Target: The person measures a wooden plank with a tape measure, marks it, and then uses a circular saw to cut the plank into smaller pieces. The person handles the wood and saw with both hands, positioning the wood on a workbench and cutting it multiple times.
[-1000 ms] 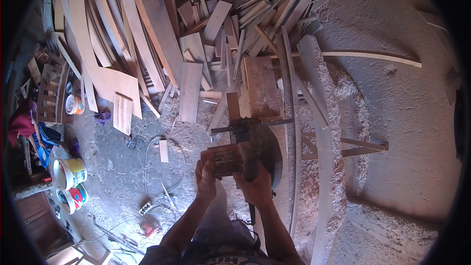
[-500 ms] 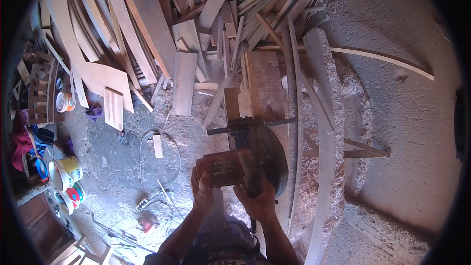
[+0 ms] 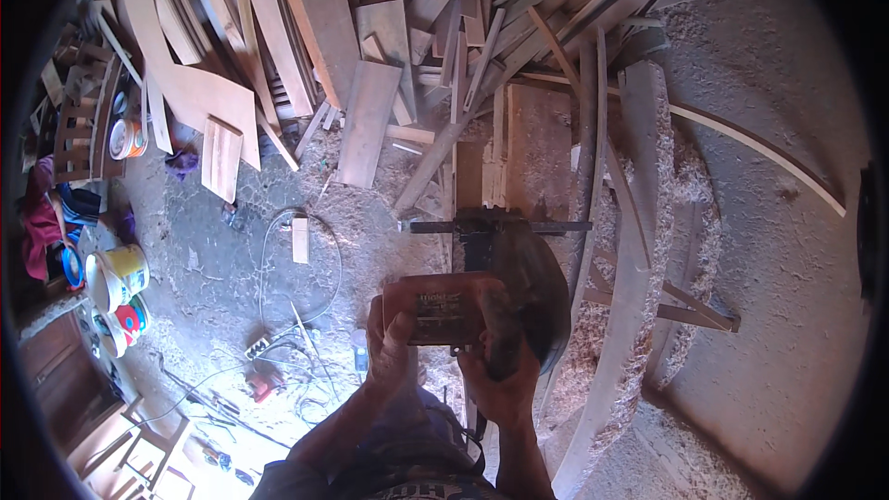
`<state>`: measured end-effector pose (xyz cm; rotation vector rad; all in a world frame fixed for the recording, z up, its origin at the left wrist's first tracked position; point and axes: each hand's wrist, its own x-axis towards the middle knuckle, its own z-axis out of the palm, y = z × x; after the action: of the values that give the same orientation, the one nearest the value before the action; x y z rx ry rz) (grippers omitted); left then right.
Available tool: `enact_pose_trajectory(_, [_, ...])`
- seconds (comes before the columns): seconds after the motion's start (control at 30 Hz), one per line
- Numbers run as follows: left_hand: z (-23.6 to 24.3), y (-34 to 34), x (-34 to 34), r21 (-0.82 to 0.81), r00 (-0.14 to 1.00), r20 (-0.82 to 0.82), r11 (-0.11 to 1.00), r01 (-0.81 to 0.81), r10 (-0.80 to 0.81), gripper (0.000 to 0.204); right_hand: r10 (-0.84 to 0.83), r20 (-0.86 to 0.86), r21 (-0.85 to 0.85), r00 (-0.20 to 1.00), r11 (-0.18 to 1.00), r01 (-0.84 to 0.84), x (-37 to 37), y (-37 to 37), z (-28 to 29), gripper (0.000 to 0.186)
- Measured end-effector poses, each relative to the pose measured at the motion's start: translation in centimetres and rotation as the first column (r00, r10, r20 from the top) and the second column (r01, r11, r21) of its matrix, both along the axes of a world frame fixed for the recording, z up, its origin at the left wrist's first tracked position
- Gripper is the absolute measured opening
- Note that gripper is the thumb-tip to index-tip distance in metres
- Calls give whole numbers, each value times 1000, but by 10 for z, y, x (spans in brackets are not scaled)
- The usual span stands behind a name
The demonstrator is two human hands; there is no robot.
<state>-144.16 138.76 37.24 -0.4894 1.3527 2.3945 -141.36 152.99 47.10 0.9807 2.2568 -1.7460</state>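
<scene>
Both of my hands are wrapped around one dark power tool (image 3: 444, 310), a boxy machine with a flat top plate, held low in front of my body. My left hand (image 3: 391, 347) grips its left end, thumb lying up over the top face and the other fingers curled under, so the hand is closed tight on the body. My right hand (image 3: 500, 361) is clenched round the handle on the right side, knuckles up, nothing of the palm showing. Just beyond the tool, and touching its far side as far as I can tell, sits a round dark disc-shaped part (image 3: 528, 287), with a black metal bar (image 3: 495, 225) running crosswise above it. That bar lies over a narrow upright plank (image 3: 470, 181) beside a wider flat board (image 3: 542, 143). Pale sawdust (image 3: 648, 222) lies heaped to my right around long curved wooden strips (image 3: 630, 250). Farther off, a big pile of offcut planks (image 3: 370, 28) covers the ground. To my left a white cable (image 3: 278, 259) loops over the dirt floor, and paint tubs (image 3: 116, 273) stand near the edge. A red tool (image 3: 262, 381) lies near my left elbow, well apart from what I hold.
</scene>
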Motion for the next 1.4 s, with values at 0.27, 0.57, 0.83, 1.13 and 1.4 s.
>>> enact_pose_trajectory(0.27, [-3,3,-11,31,1000,-3,999,-28,28,58,51,-45,-64,998,997,-54,-11,4,0,72])
enact_pose_trajectory(0.57, [-1,9,-22,-27,998,31,998,-49,50,58,71,-73,-47,995,996,-74,-28,5,3,72])
enact_pose_trajectory(0.83, [-2,8,-34,-62,999,31,998,-31,33,63,68,-57,43,996,997,-65,-37,7,-1,60])
enact_pose_trajectory(1.13, [-3,10,-41,-71,999,24,997,-25,27,67,19,-72,91,997,996,-13,-42,8,-6,39])
enact_pose_trajectory(1.4, [-6,11,-42,-39,999,31,999,-37,38,62,50,-133,11,990,999,-49,-50,9,-4,54])
